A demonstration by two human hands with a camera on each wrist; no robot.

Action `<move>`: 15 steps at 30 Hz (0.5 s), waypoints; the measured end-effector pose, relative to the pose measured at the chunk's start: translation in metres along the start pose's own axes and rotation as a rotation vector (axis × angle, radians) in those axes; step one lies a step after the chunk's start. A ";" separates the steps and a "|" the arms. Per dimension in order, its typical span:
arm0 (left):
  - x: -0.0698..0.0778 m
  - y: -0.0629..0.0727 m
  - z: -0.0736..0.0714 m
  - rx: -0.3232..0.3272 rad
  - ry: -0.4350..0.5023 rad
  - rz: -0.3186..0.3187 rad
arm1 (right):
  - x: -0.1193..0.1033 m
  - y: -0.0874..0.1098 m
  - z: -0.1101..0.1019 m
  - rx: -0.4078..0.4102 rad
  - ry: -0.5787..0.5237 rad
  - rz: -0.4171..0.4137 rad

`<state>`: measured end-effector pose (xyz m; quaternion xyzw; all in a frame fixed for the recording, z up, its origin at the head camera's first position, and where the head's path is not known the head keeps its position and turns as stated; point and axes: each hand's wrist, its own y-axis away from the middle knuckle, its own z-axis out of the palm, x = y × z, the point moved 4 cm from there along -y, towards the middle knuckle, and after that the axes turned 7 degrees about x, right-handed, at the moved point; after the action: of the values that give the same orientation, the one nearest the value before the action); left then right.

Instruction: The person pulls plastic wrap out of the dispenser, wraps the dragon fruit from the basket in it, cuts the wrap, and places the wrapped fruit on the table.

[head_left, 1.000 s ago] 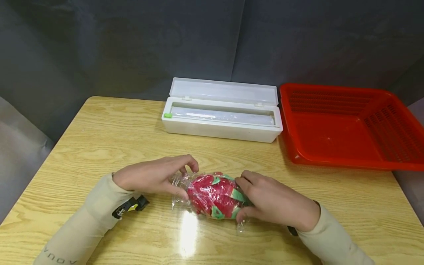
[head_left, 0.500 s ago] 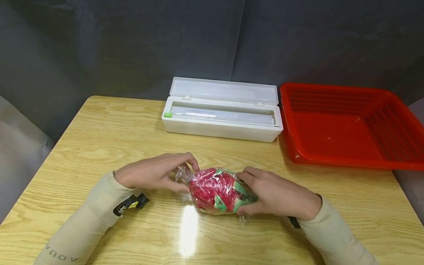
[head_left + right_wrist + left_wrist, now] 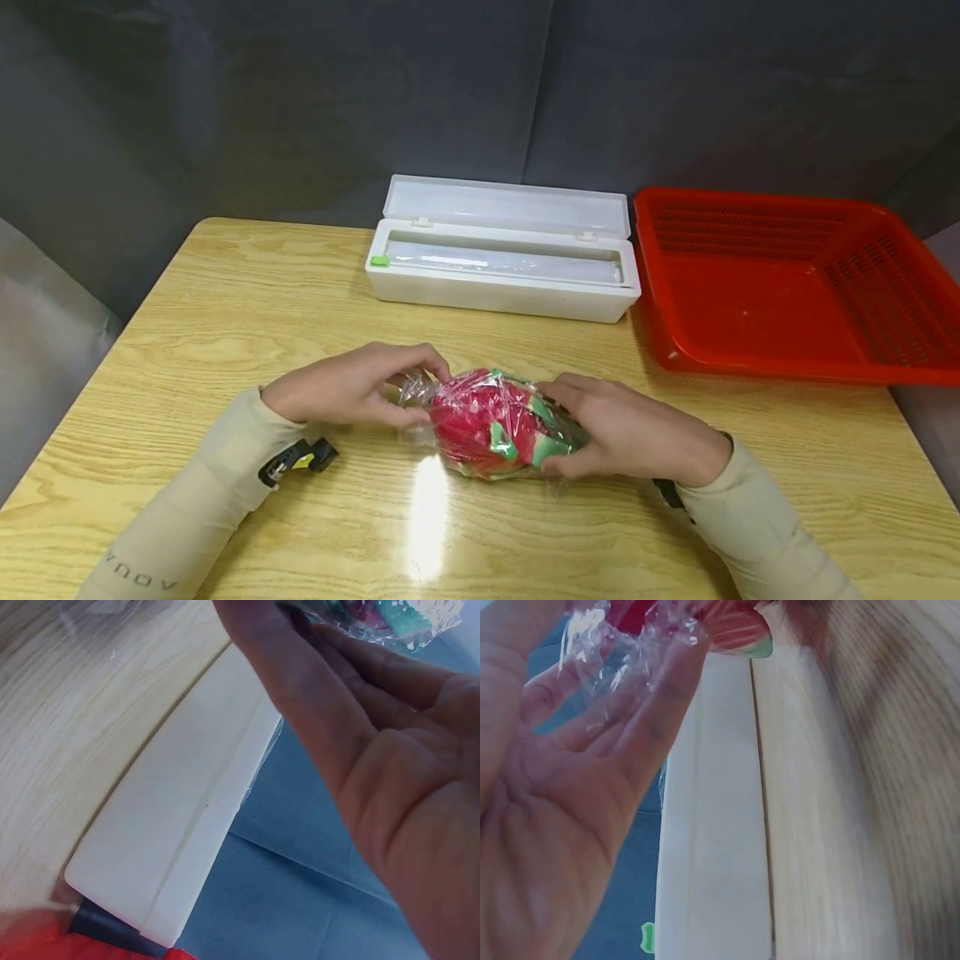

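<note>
A dragon fruit, red with green scales, lies wrapped in clear cling film in the middle of the head view. My left hand holds its left end, thumb at the near side and fingers at the far side. Crinkled film bunches against those fingers in the left wrist view. Around the right end, my right hand grips the fruit with thumb in front and fingers behind. The right wrist view catches only a wrapped edge of the fruit above the fingers; its underside is hidden.
Behind the hands stands a long white cling film box, lid raised, with a film roll inside and a green tab at its left. A red plastic basket sits beside it at the right. Dark sheeting backs the wooden table.
The dragon fruit has turned between my hands and shifted slightly away from me, so its green scales show in different places. Both hands moved a little with it. Box and basket stay put.
</note>
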<state>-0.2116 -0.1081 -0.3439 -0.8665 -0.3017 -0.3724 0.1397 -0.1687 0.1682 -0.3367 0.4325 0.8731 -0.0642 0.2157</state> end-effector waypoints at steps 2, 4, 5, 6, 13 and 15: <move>-0.002 -0.001 -0.001 0.009 0.021 0.007 | 0.001 -0.001 0.000 0.023 0.008 -0.014; -0.005 -0.001 -0.001 0.017 0.044 0.002 | 0.003 -0.002 0.000 0.044 0.018 -0.025; -0.006 -0.002 -0.001 0.018 0.054 0.002 | 0.004 -0.002 0.001 0.050 0.019 -0.026; -0.007 -0.002 -0.001 0.019 0.064 0.001 | 0.005 -0.003 0.001 0.055 0.023 -0.026; -0.011 -0.003 0.000 0.029 0.079 -0.010 | 0.009 -0.005 0.000 0.062 0.013 -0.014; -0.012 -0.003 0.000 0.030 0.076 -0.016 | 0.009 -0.005 0.000 0.069 0.003 -0.019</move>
<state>-0.2200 -0.1106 -0.3530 -0.8470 -0.3086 -0.4017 0.1613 -0.1778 0.1717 -0.3410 0.4313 0.8748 -0.0957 0.1988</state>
